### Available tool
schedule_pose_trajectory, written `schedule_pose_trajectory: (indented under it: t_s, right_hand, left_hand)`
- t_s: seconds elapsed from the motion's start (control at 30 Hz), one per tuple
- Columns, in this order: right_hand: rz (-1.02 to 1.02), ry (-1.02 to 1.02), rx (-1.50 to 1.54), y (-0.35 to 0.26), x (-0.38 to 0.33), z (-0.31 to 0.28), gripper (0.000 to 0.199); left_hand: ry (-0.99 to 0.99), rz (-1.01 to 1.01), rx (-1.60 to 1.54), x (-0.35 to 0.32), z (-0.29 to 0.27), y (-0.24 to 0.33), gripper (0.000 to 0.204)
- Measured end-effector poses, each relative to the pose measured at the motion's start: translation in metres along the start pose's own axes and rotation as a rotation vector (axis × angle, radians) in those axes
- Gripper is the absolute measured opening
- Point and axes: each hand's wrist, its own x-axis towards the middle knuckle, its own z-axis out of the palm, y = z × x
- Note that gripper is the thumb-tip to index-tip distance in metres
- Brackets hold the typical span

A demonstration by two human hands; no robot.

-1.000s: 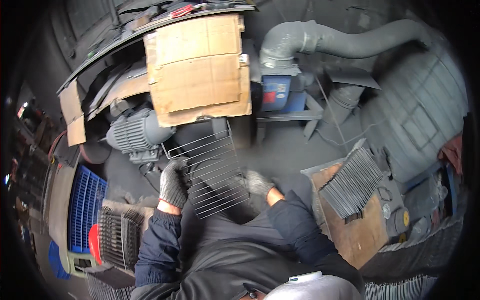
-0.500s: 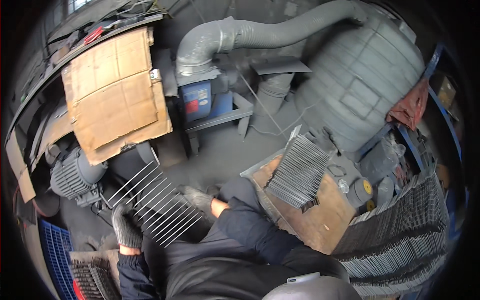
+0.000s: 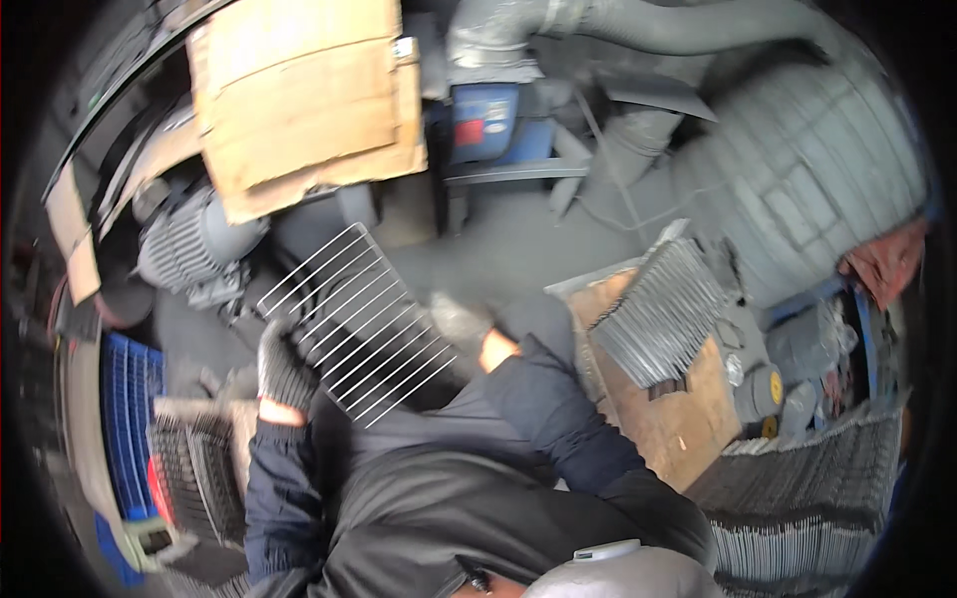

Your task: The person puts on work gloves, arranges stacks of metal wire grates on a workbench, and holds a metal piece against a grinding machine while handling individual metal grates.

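A wire rack (image 3: 361, 329) with a thin metal frame and several parallel bars is held tilted in front of my body. My left hand (image 3: 284, 371), in a grey knitted glove, is closed on its left edge. At the opposite edge is my right hand (image 3: 461, 321), also gloved; it is smeared by motion, but its fingers look closed on the frame. To the right, a stack of similar wire racks (image 3: 663, 314) rests on a brown board (image 3: 688, 434).
A grey motor (image 3: 194, 244) stands left, below a cardboard sheet (image 3: 304, 110). More stacked racks lie at lower right (image 3: 807, 498) and lower left (image 3: 199, 473), near a blue crate (image 3: 133, 429). A ribbed grey tank (image 3: 797, 189) and blue machine (image 3: 485, 120) stand beyond.
My view has tilted down and turned left, so the surroundings sit higher and farther right. The rack is still between both hands, its slant slightly changed.
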Motion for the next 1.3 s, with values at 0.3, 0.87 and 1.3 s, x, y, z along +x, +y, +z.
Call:
schedule_pose_trajectory:
  t_s: [0.3, 0.87, 1.3]
  right_hand:
    - [-0.102, -0.019, -0.088, -0.012, -0.001, 0.001, 0.037]
    - [-0.016, -0.036, -0.337, -0.020, 0.018, -0.004, 0.035]
    - [-0.143, -0.186, -0.513, -0.012, 0.031, 0.007, 0.034]
  left_hand:
    - [0.094, -0.088, -0.062, 0.000, -0.016, -0.012, 0.007]
    - [0.029, -0.182, 0.095, -0.019, 0.013, -0.050, 0.047]
    - [0.093, -0.068, 0.092, -0.029, -0.026, -0.071, 0.026]
